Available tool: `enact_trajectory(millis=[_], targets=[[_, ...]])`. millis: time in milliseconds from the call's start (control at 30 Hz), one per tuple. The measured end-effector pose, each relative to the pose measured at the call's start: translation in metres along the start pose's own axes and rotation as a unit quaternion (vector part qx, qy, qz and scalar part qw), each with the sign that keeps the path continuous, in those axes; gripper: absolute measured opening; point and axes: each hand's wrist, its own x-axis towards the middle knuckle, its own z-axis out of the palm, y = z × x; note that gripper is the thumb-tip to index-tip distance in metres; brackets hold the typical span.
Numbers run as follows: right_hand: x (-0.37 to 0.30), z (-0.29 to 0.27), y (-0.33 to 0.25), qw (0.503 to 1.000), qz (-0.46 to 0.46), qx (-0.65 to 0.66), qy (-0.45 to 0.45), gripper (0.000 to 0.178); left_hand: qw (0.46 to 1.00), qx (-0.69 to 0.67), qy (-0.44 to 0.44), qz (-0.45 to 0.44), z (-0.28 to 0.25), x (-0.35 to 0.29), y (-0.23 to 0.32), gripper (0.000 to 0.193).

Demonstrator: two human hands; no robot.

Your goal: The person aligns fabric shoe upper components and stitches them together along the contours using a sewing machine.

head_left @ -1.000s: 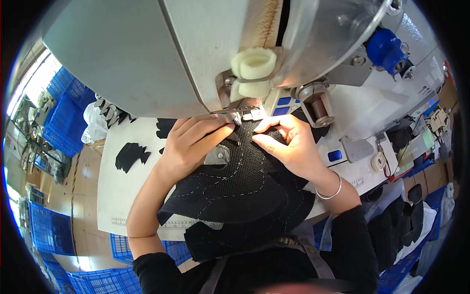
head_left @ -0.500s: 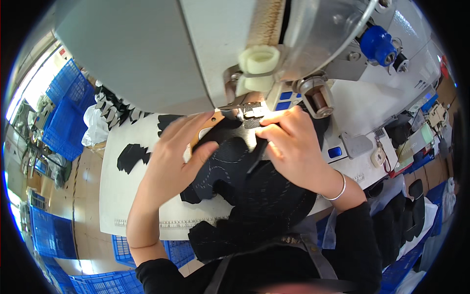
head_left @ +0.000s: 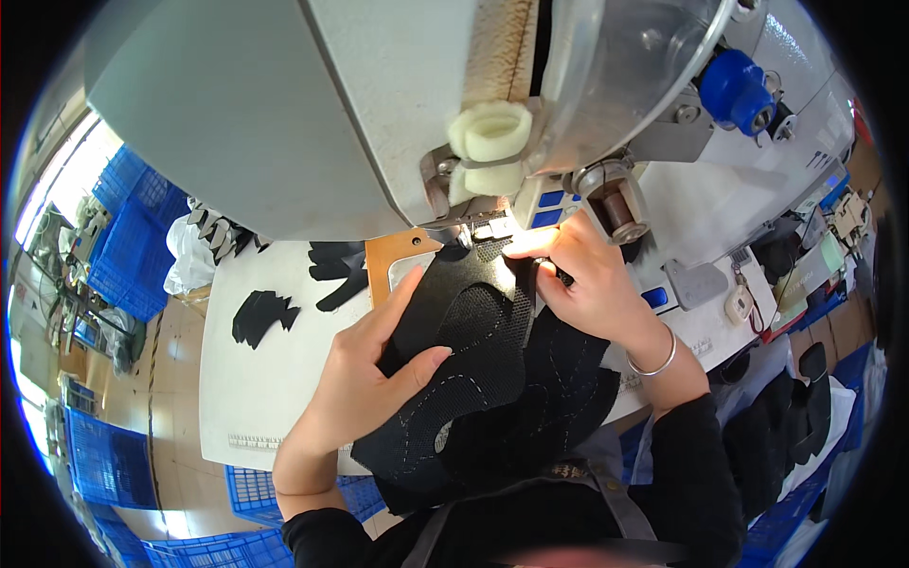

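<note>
Under the head of a grey sewing machine (head_left: 237, 133) lies a black mesh fabric piece (head_left: 469, 364) with dashed light stitch lines and curved cut-outs. My left hand (head_left: 365, 383) rests on its left side, thumb and forefinger spread apart; the other fingers are partly hidden. Close to the lit needle area, my right hand (head_left: 592, 284) pinches the fabric's upper right edge between thumb and fingers. A tan plate (head_left: 381, 265) with a pale inset sits left of the needle area, just beyond my left fingertips. The needle tip itself cannot be made out.
Black cut pieces (head_left: 263, 318) lie on the white table (head_left: 251, 388) to the left. A brown thread bobbin (head_left: 618, 216) hangs right of the needle area. Blue crates (head_left: 109, 459) stand on the floor at left. More black pieces (head_left: 757, 417) are stacked at right.
My left hand has drawn back toward me, away from the tan plate, and now lies lower on the fabric. The mesh piece lies flatter and wider. My right hand remains by the needle area.
</note>
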Motion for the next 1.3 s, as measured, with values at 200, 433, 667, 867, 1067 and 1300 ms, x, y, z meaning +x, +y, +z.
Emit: enact_trajectory(millis=[200, 433, 667, 867, 1067, 1300], targets=[[0.0, 0.008, 0.005, 0.999, -0.004, -0.004, 0.048, 0.035, 0.998, 0.057, -0.016, 0.001, 0.0, 0.0, -0.002, 0.066], [-0.002, 0.011, 0.008, 0.997, -0.013, 0.021, 0.072, 0.036, 0.989, 0.15, -0.017, -0.001, 0.0, -0.002, 0.007, 0.06], [-0.001, 0.01, 0.01, 0.998, -0.008, 0.036, 0.06, 0.033, 0.987, 0.159, -0.008, 0.035, 0.002, 0.001, 0.006, 0.061], [-0.003, 0.015, 0.013, 0.998, -0.002, 0.022, 0.059, 0.029, 0.982, 0.177, -0.001, 0.071, -0.013, 0.02, -0.001, 0.057], [-0.002, 0.018, 0.01, 0.998, -0.007, -0.001, 0.067, 0.032, 0.906, 0.347, -0.006, 0.241, -0.016, 0.025, 0.023, 0.046], [-0.005, 0.022, 0.004, 0.996, -0.035, -0.028, 0.08, 0.03, 0.84, 0.494, 0.012, 0.223, 0.041, 0.018, 0.018, 0.067]])
